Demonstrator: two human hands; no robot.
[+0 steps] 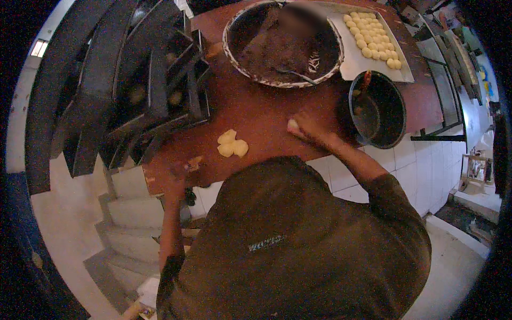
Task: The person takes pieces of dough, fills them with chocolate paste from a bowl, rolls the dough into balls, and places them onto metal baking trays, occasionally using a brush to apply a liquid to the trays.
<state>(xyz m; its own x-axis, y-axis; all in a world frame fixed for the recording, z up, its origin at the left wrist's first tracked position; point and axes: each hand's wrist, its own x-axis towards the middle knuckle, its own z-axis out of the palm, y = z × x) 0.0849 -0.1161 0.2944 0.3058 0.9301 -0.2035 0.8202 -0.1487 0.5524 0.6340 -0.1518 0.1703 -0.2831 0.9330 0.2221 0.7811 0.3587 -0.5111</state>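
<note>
Three flattened pieces of pale yellow dough [233, 145] lie overlapping on the reddish-brown table [256, 109], between my two hands. My right hand [310, 128] is low over the table to their right, its fingers closed around something small and whitish that I cannot make out. At the table's near left edge is my left hand [177, 173], dark and smeared, so its fingers do not show clearly. A small orange-tan patch [196, 162] on the table is beside it.
A big round basin [228, 52] of dark brown crumbly filling, with a spoon [298, 74], stands at the back. Rows of dough balls [370, 40] sit on a tray [352, 66] at far right. Near my right forearm is a black pot [392, 112]. Dark metal pans [154, 80] crowd the left.
</note>
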